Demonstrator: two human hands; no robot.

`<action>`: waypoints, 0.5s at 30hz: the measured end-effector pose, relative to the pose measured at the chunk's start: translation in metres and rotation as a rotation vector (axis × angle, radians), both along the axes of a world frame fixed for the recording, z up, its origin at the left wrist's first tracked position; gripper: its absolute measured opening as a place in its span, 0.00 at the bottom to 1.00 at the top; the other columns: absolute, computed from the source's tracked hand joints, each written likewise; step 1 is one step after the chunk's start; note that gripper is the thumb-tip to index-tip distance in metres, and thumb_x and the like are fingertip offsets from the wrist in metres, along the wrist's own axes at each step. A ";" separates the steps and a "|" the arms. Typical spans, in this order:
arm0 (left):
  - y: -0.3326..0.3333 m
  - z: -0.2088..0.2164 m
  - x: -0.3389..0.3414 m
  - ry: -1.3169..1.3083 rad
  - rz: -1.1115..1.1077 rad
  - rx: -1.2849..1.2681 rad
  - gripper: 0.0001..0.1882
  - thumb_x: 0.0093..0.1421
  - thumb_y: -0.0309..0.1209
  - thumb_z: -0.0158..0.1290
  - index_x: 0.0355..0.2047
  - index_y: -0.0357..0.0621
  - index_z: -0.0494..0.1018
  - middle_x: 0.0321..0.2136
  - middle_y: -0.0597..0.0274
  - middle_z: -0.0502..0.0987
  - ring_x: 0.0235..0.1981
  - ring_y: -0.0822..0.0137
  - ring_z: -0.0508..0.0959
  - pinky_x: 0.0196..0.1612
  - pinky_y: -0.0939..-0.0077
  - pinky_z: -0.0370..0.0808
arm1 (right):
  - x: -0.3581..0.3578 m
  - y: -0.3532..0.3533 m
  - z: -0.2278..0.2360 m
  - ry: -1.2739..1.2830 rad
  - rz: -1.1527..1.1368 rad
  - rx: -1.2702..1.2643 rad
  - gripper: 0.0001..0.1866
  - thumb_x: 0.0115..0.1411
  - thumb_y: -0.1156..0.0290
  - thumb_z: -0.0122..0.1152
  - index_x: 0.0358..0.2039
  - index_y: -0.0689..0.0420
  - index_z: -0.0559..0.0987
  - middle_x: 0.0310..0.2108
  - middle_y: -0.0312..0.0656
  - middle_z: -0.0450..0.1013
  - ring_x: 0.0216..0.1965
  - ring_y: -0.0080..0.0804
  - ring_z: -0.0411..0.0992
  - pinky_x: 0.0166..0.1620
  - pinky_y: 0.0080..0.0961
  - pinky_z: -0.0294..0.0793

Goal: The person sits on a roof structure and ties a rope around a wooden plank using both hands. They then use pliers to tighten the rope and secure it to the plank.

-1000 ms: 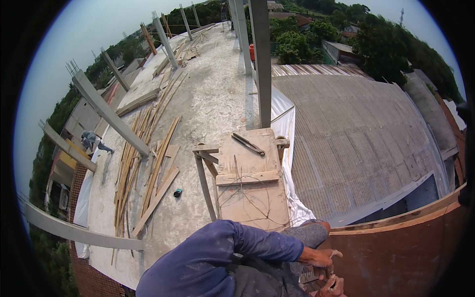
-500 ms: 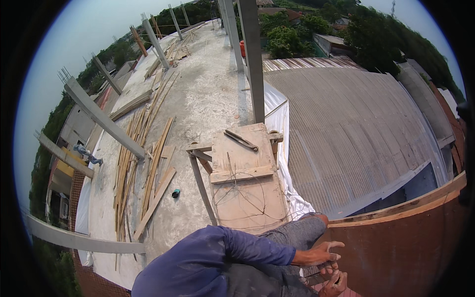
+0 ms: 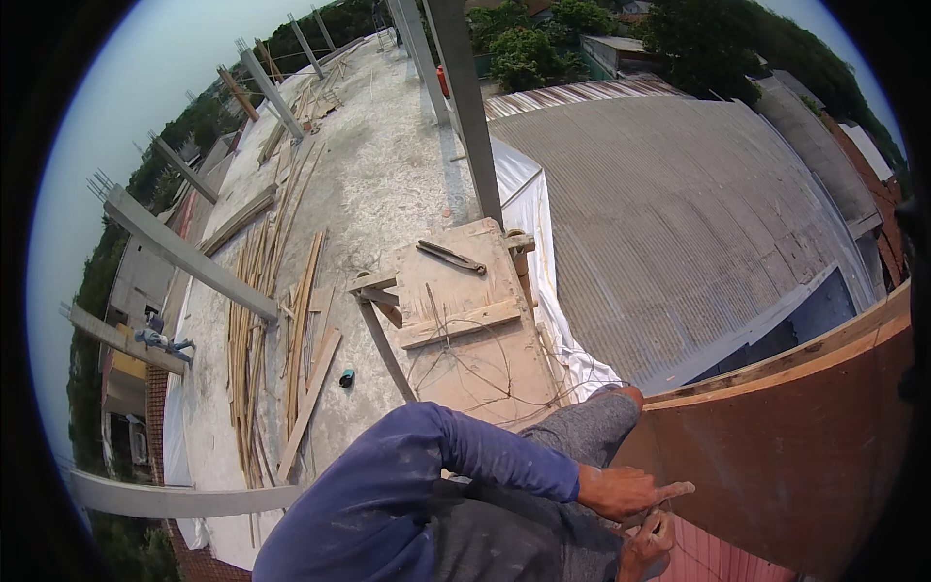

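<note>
My left hand point(image 3: 626, 493), at the end of a blue sleeve, points its index finger to the right while its other fingers are curled in. Just below it, my right hand point(image 3: 648, 549) has its fingers pinched together close to the left fingertips. A thin wire point(image 3: 668, 503) seems to run between the two hands; its ends are hard to follow. Both hands are beside a brown formwork panel point(image 3: 776, 466). Ahead of my bent knee, loops of thin wire point(image 3: 507, 367) lie across a wooden board platform point(image 3: 470, 388). Metal pincers point(image 3: 451, 257) rest on its far part.
A concrete column point(image 3: 464, 116) rises beyond the platform. Long timber strips point(image 3: 254, 339) lie on the concrete slab point(image 3: 364, 184) to the left. A corrugated roof point(image 3: 679, 223) lies lower on the right, past white sheeting point(image 3: 529, 199). A person point(image 3: 160, 338) is at the far left edge.
My view has tilted and shifted, so the platform and roof sit further left and higher. My left fingers have drawn in, leaving the index finger stretched out; both hands remain close together.
</note>
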State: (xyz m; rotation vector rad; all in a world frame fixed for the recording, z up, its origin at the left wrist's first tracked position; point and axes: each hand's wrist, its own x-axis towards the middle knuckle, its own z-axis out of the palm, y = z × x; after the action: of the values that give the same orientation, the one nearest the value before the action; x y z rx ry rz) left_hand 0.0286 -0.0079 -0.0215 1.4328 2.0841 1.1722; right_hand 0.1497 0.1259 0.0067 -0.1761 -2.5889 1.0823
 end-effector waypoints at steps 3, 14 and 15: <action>0.001 -0.007 0.009 0.138 0.035 -0.096 0.63 0.52 0.37 0.70 0.76 0.39 0.38 0.30 0.47 0.80 0.28 0.53 0.82 0.27 0.63 0.79 | -0.007 -0.004 -0.010 -0.026 -0.124 -0.065 0.10 0.66 0.76 0.54 0.27 0.67 0.70 0.23 0.49 0.65 0.23 0.46 0.64 0.28 0.44 0.62; -0.009 0.005 -0.042 -1.360 -0.123 0.026 0.39 0.67 0.19 0.47 0.74 0.47 0.43 0.34 0.50 0.82 0.26 0.63 0.83 0.26 0.73 0.82 | -0.030 0.002 0.008 -0.033 -0.105 -0.048 0.10 0.64 0.77 0.57 0.27 0.66 0.70 0.22 0.49 0.65 0.23 0.46 0.66 0.27 0.43 0.64; -0.011 0.006 -0.048 -1.494 -0.168 0.006 0.39 0.68 0.20 0.47 0.74 0.48 0.43 0.34 0.50 0.82 0.27 0.64 0.84 0.26 0.73 0.82 | -0.029 0.005 0.008 -0.045 -0.097 -0.055 0.09 0.64 0.77 0.57 0.27 0.66 0.70 0.22 0.49 0.65 0.23 0.46 0.67 0.27 0.43 0.64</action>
State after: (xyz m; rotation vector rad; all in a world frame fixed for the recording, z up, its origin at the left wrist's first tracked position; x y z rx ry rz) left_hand -0.0196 -0.0188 -0.0155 0.3286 0.8566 1.4360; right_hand 0.1204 0.1306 0.0145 -0.3398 -2.5623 1.1277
